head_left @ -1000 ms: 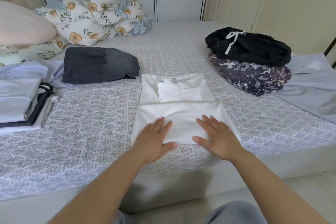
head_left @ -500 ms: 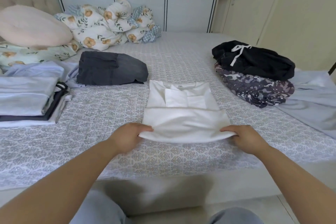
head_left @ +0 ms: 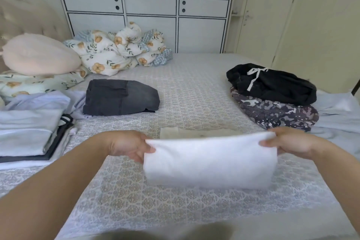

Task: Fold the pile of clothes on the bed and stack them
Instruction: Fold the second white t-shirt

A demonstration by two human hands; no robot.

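Note:
A white shirt (head_left: 210, 161) lies half folded near the bed's front edge; its lower part is lifted and doubled over toward the far side. My left hand (head_left: 130, 145) grips its left edge and my right hand (head_left: 288, 141) grips its right edge. A stack of folded pale clothes (head_left: 27, 132) sits at the left. Folded dark grey jeans (head_left: 120, 97) lie beyond my left hand. At the right, a black garment with a white drawstring (head_left: 272, 84) rests on a camouflage-print garment (head_left: 276, 115).
The patterned bed cover (head_left: 194, 87) stretches to white cabinets (head_left: 150, 6) at the back. A floral duvet (head_left: 120, 50) and a pink pillow (head_left: 39, 54) lie at the head end. A pale blue garment (head_left: 339, 111) spreads at the far right.
My hands went from pressing flat on the shirt to gripping its near corners, then raised the near half and carried it over toward the collar. The camera tilted upward.

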